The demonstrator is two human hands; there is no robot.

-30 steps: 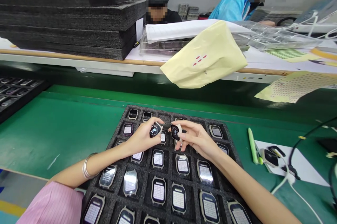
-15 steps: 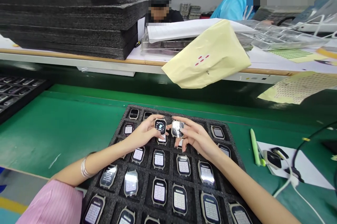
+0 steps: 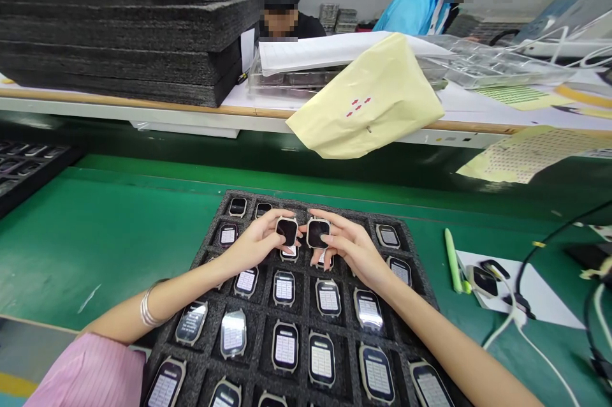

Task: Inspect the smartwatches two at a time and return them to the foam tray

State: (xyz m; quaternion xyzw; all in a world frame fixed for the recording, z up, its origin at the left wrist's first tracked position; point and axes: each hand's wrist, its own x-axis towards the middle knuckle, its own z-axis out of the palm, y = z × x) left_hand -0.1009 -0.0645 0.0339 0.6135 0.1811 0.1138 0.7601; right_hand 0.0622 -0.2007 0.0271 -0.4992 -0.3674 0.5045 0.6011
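My left hand [image 3: 266, 233] is closed on a smartwatch case [image 3: 287, 231] without a strap, its thumb on the dark screen. Close beside it, my right hand [image 3: 351, 242] grips a second smartwatch case [image 3: 319, 233], also dark, with the thumb over its lower right edge. Both are held above a black foam tray [image 3: 306, 305]. Several strapless watches lie in the tray's compartments, many with lit screens showing a white grid, such as the watch [image 3: 285, 346] near the front. My forearms cover part of the tray's left and right sides.
A second watch tray [image 3: 33, 164] stands at the far left. Stacked black foam [image 3: 115, 43] and a yellow bag [image 3: 368, 101] rest on the shelf ahead. To the right are a green pen [image 3: 452, 260], white paper [image 3: 540, 292] and cables [image 3: 516, 311]. Two people sit beyond the shelf.
Both held watch screens have gone from lit faces to dark. My left thumb has moved up onto its screen. The whole view has shifted slightly.
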